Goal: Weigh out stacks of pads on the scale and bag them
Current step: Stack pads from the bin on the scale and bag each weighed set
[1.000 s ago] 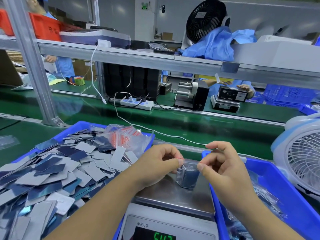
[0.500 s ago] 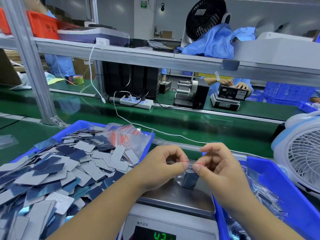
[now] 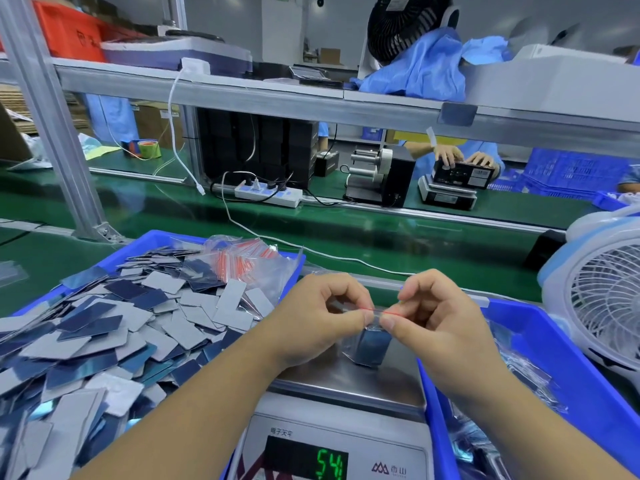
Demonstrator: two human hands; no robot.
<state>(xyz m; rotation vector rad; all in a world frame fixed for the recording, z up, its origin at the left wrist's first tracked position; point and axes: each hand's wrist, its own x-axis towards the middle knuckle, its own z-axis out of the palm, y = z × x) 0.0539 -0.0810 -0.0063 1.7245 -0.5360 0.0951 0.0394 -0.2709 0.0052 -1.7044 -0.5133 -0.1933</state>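
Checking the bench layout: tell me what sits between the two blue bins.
In the head view, the scale sits between the left blue bin and right blue bin, bearing the bagged pads.

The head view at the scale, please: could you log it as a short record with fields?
left hand: pinches the red zip strip
right hand: pinches the same strip
small clear zip bag: holds a stack of dark blue pads, bottom on the pan
steel scale pan: under the bag
green display: lit, digits partly cut off
left blue bin: loose grey and blue pads
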